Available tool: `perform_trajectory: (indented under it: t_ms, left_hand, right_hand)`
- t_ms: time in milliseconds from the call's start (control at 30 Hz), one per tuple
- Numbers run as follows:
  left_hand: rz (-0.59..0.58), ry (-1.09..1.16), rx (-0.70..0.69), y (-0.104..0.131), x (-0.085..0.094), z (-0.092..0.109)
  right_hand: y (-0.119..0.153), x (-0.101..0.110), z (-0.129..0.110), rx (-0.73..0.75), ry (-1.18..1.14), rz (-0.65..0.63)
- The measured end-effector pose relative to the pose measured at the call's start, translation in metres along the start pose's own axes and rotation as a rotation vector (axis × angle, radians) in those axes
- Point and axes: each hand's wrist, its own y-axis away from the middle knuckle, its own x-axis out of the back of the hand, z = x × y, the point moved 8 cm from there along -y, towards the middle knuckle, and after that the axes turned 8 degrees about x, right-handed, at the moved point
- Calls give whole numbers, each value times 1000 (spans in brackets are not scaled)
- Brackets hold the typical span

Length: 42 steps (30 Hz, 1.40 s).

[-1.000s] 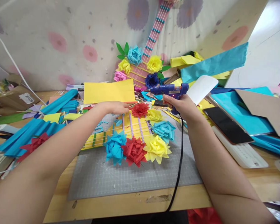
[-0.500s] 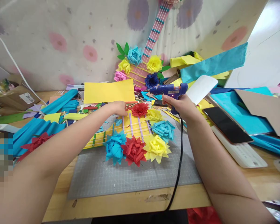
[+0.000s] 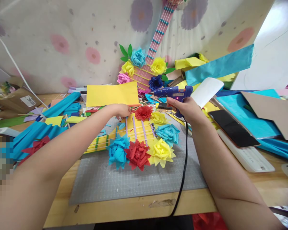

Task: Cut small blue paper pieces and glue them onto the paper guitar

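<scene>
My right hand [image 3: 183, 106] is wrapped round a blue glue gun [image 3: 169, 92], its nozzle pointing left above the far side of the mat. My left hand [image 3: 123, 111] is at the upper left edge of a yellow paper guitar [image 3: 139, 128], left of a red flower [image 3: 144, 113]; its fingers are bent down and the fingertips are partly hidden. Paper flowers in blue [image 3: 118, 151], red [image 3: 138, 155] and yellow [image 3: 161, 151] line the guitar's near edge. White strings run across its body.
The guitar lies on a grey cutting mat [image 3: 134, 188]. The glue gun's black cord [image 3: 184, 172] crosses the mat. A phone [image 3: 234, 128] rests at the right. Behind stand a yellow sheet [image 3: 112, 94] and a pink paper guitar [image 3: 156, 44]. Blue paper [image 3: 33, 137] lies left.
My left hand has shifted very slightly at the guitar's edge. My right hand and the glue gun look the same.
</scene>
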Motion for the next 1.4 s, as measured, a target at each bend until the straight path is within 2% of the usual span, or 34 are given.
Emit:
perform_trajectory:
  t_ms: [100,300,500,733,967,1067,1167,1267,1400]
  left_hand:
    - [16,15,96,6,1,-2]
    - [155,-218,78,5,7,4]
    - [240,-210,23,-2,7,3]
    - [225,-95,-24,0,7,-4]
    - [97,177,6,0,4,-16]
    - [115,126,4,0,2,-12]
    - [205,7,23,1,3,-10]
    - [264,-21,42,2,4,-11]
    - [213,81,47,4,6,-16]
  right_hand:
    - [0,0,-1,1,3,0]
    - [0,0,-1,14,11,-6]
    - [-2,1,6,1,28,12]
    - [-2,1,10,-15,40,22]
    - [-3,-1,10,-5,31,13]
    - [-2,-3,9,-11,13,10]
    - [-1,-4,10,-25,8,15]
    - [-1,-4,11,-35,11,11]
    - [-1,-3,11,-26,22,0]
